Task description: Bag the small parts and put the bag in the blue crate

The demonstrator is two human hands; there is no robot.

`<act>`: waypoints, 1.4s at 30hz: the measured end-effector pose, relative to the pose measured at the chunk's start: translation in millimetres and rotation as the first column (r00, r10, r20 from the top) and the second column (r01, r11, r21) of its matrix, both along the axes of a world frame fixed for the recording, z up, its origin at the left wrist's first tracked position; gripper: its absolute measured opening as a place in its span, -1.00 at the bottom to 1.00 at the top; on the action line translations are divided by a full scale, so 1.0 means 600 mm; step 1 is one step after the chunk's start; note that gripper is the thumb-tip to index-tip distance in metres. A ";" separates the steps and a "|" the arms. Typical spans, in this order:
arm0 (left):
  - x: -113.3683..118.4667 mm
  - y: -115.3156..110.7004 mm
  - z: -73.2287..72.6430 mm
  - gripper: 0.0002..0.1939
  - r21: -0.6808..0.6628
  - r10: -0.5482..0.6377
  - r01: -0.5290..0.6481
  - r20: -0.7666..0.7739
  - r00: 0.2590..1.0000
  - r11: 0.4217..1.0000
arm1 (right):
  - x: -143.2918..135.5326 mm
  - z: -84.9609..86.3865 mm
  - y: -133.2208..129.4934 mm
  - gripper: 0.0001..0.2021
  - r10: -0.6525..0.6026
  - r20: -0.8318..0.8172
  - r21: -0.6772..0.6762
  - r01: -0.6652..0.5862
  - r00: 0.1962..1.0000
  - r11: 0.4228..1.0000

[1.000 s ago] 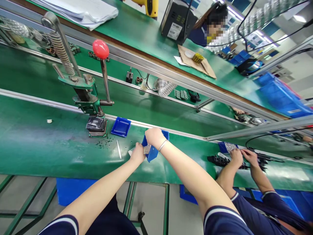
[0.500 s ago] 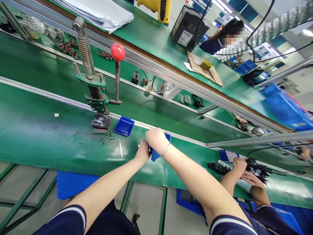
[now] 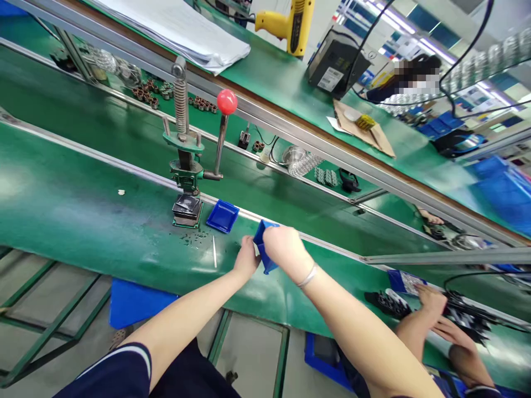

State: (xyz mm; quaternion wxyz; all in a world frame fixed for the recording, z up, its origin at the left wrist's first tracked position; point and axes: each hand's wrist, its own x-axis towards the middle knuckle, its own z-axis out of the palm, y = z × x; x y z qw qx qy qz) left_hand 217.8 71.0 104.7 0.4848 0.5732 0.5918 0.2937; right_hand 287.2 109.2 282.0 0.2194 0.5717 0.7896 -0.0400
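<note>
Near the middle of the green bench, a small blue bin (image 3: pixel 269 261) stands tilted between my hands. My left hand (image 3: pixel 246 257) is closed at the bin's left side; what its fingers hold is too small to make out. My right hand (image 3: pixel 284 247) is closed over the bin's right part, its fingertips hidden in or behind the bin. Left of them lie a flat blue tray (image 3: pixel 223 216) and a thin white stick (image 3: pixel 214 252). A hand press (image 3: pixel 186 171) with a red ball handle (image 3: pixel 227 102) stands further left, small dark bits in front of it.
A co-worker's hands (image 3: pixel 433 301) are busy at the right among black parts (image 3: pixel 464 312). Above the bench runs a metal-edged shelf (image 3: pixel 282 72) with papers (image 3: pixel 178 30) and a yellow heat gun (image 3: pixel 296 27). A white scrap (image 3: pixel 121 192) lies at the left.
The view has shifted, so the bench objects appear further right. My right hand has moved slightly rightward relative to the bin, showing more of the bin's opening and left side.
</note>
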 end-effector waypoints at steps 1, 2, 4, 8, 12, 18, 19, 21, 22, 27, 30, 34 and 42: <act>-0.012 -0.001 -0.003 -0.46 0.016 0.024 -0.024 -0.009 1.000 1.000 | 0.027 0.003 0.007 -0.75 -0.016 0.028 0.022 0.015 0.999 1.000; -0.026 -0.003 -0.006 -0.43 0.030 0.044 -0.043 -0.019 0.999 0.999 | 0.058 0.003 0.013 -0.74 -0.042 0.028 0.037 0.041 0.999 0.998; -0.064 -0.015 -0.006 -0.43 0.049 0.067 -0.065 -0.039 0.997 0.997 | 0.124 -0.012 0.023 -0.71 -0.097 -0.068 0.034 0.100 0.993 0.994; -0.161 -0.060 0.013 -0.46 0.105 0.059 -0.047 -0.114 0.992 0.993 | 0.216 -0.118 0.037 -0.61 -0.207 -0.391 -0.059 0.200 0.897 0.978; -0.254 -0.106 0.054 -0.53 0.152 0.047 -0.018 -0.189 0.981 0.988 | 0.207 -0.257 0.067 -0.67 -0.199 -0.368 -0.115 0.168 0.908 0.979; -0.353 -0.149 0.114 -0.59 0.156 0.176 -0.139 -0.257 0.950 0.978 | 0.093 -0.256 0.055 -0.51 -0.112 -0.419 0.084 0.161 0.901 0.983; -0.365 -0.155 0.122 -0.59 0.153 0.201 -0.167 -0.250 0.947 0.974 | 0.059 -0.236 0.030 -0.44 -0.050 -0.499 0.119 0.126 0.865 0.985; -0.386 -0.166 0.136 -0.58 0.141 0.263 -0.236 -0.221 0.939 0.962 | -0.028 -0.201 -0.045 -0.32 0.094 -0.733 0.065 -0.068 0.674 0.996; -0.396 -0.172 0.143 -0.57 0.131 0.297 -0.275 -0.202 0.933 0.953 | -0.079 -0.193 -0.089 -0.18 0.096 -0.813 -0.001 -0.165 0.575 0.986; -0.469 -0.214 0.192 -0.63 0.182 0.418 -0.393 -0.131 0.899 0.901 | -0.336 -0.228 -0.252 -0.39 0.120 -0.947 0.078 -0.148 0.299 0.986; -0.570 -0.261 0.238 -0.74 0.197 0.437 -0.424 -0.029 0.899 0.884 | -0.448 -0.229 -0.267 -0.60 0.127 -0.975 0.100 -0.148 0.183 0.984; -0.783 -0.377 0.296 -0.52 0.306 0.391 -0.374 0.007 0.920 0.875 | -0.603 -0.157 -0.287 -0.68 -0.050 -0.996 -0.075 -0.402 0.071 0.913; -1.234 -0.745 0.344 -0.71 0.169 0.641 -0.666 0.182 0.746 0.727 | -1.082 -0.038 -0.566 -0.64 -0.416 -0.906 -0.355 -0.670 0.074 0.653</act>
